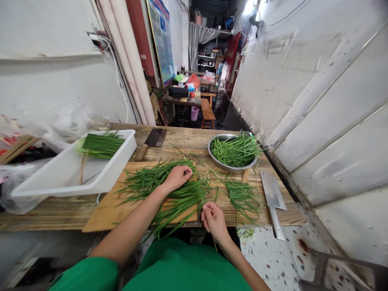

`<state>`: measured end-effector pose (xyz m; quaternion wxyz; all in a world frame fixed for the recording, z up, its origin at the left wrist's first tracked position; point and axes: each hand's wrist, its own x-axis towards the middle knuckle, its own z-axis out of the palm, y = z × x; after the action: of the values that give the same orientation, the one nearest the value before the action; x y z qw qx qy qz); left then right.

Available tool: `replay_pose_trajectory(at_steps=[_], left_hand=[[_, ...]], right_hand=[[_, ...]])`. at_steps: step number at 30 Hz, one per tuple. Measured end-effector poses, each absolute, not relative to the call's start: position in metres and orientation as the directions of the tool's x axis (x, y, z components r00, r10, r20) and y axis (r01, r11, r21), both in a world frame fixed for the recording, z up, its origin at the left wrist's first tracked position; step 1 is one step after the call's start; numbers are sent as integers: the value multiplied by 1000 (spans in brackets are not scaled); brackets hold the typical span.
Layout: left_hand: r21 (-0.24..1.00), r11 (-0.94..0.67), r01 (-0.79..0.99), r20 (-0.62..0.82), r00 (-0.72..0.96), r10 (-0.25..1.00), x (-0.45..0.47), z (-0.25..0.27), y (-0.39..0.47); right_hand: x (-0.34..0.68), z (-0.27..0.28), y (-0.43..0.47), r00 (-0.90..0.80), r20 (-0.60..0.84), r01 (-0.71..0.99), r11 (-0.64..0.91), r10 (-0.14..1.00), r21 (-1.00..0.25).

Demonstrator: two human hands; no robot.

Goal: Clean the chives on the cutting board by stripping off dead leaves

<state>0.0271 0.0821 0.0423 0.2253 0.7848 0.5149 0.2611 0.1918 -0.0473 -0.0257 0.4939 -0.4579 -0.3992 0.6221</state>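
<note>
Long garlic chives (182, 198) lie in loose bunches across a wooden cutting board (104, 214), their cut ends to the right. My left hand (178, 178) rests over the upper bunch with its fingers curled in; what is between the fingertips is hidden. Beside the board's right edge, my right hand (214, 218) is closed in a pinch at the ends of the lower chives. A thin pale strand hangs below it. Small pale trimmings (206, 177) are scattered by the stem ends. To the right is a smaller heap of chives (241, 198) on the table.
A metal bowl (233, 166) full of chives stands at the back right. One cleaver (273, 200) lies at the right edge, its handle overhanging; another, dark-bladed cleaver (156, 137) lies behind the board. At left, a white tray (63, 188) holds more chives. Plastic bags (72, 121) crowd the wall.
</note>
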Motion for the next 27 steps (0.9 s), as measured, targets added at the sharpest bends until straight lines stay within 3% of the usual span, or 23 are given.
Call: replay_pose_trajectory(at_steps=[12,27], left_hand=[[619,-410,669,273,307,912,26,31,80],[630,-428,648,269,335,903,23,32,79]], right_hand=[[192,-24,-48,-95,-166,-254,-185,981,-949],[192,-22,-47,-90,-170,-238,-187,981,-953]])
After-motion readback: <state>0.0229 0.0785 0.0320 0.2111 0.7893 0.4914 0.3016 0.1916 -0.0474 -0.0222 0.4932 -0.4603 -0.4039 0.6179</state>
